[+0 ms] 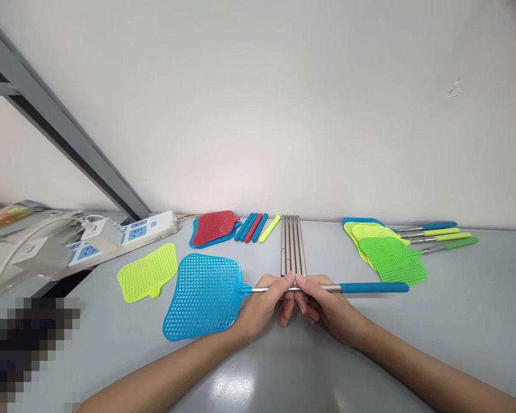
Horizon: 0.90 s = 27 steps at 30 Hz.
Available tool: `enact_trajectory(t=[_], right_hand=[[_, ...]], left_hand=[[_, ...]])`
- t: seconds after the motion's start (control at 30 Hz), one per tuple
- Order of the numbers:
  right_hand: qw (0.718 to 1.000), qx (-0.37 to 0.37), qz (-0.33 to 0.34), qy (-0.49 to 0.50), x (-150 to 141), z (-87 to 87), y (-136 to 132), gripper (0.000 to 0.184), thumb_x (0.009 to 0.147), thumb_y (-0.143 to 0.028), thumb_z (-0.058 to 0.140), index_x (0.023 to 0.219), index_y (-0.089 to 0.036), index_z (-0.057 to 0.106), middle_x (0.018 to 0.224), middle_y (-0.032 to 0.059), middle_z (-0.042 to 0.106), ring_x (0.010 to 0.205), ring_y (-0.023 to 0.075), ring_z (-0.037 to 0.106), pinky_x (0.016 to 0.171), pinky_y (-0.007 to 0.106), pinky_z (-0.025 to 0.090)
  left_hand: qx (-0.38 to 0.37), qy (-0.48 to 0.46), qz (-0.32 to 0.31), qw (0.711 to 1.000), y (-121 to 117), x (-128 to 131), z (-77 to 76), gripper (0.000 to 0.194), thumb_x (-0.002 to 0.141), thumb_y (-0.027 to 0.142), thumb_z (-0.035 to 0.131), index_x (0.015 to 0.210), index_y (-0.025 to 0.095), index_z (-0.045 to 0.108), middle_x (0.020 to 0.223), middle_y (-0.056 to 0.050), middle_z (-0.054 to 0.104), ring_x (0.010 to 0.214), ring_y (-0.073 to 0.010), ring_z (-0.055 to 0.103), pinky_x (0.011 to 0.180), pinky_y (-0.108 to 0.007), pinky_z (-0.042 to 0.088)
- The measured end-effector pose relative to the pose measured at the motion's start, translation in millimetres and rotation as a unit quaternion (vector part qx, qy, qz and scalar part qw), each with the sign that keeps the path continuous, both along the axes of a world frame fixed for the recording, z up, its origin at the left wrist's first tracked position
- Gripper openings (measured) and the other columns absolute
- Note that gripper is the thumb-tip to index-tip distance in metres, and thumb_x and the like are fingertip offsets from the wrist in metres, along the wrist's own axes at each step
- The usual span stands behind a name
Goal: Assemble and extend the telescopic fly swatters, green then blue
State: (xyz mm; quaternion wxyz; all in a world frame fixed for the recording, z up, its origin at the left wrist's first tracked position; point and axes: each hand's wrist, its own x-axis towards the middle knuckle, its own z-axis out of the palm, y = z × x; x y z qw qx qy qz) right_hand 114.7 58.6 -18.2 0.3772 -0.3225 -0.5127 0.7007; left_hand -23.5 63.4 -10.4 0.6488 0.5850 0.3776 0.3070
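Observation:
A blue fly swatter (204,295) lies crosswise in front of me, its perforated head to the left and its blue grip (374,287) to the right. My left hand (269,304) is closed round the metal rod on the head's side. Close beside it, my right hand (320,298) grips the same rod nearer the blue grip, and the two thumbs almost meet. Just beyond the hands lies a row of several metal rods (293,244). Loose coloured grips, among them a yellow one (270,229) and a red one (253,228), lie left of the rods.
Red and blue swatter heads (215,226) are stacked near the wall, with a yellow-green head (148,272) at left. Several assembled swatters (393,258) overlap at right. A white power strip (137,232) with plugged-in adapters and cables stands at left, beside a grey metal frame (69,120).

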Motion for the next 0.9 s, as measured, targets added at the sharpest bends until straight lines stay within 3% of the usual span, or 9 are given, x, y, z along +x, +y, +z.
enact_trajectory(t=[0.27,0.7,0.9], right_hand=[[1.0,0.025,0.009,-0.016,1.3,-0.1,0.5,0.041,0.079,-0.041,0.047,0.047,-0.016,0.041,0.043,-0.0015,0.047,0.039,0.007,0.03,0.039,0.021,0.02],[0.999,-0.019,0.019,0.046,0.7,-1.2,5.0,0.04,0.079,-0.029,0.043,0.043,-0.019,0.03,0.041,-0.005,0.026,0.042,0.0086,0.029,0.044,0.024,0.025],[0.998,-0.026,0.014,0.049,0.1,-0.7,3.7,0.036,0.079,-0.027,0.043,0.045,-0.017,0.038,0.041,-0.0042,0.03,0.043,0.0088,0.032,0.047,0.024,0.027]], left_hand=[[-0.015,-0.019,0.0,1.0,-1.3,1.4,5.2,0.057,0.084,0.044,0.028,0.044,0.013,0.053,0.037,-0.002,0.046,0.04,-0.0116,0.042,0.046,-0.023,0.033],[-0.049,-0.041,0.021,0.998,-1.1,3.9,1.7,0.056,0.083,0.042,0.03,0.04,0.013,0.052,0.038,-0.004,0.048,0.038,-0.0114,0.041,0.045,-0.024,0.03],[-0.048,-0.053,0.034,0.997,-1.6,4.3,2.4,0.055,0.082,0.04,0.032,0.038,0.013,0.05,0.039,-0.004,0.049,0.041,-0.0122,0.043,0.048,-0.024,0.033]])
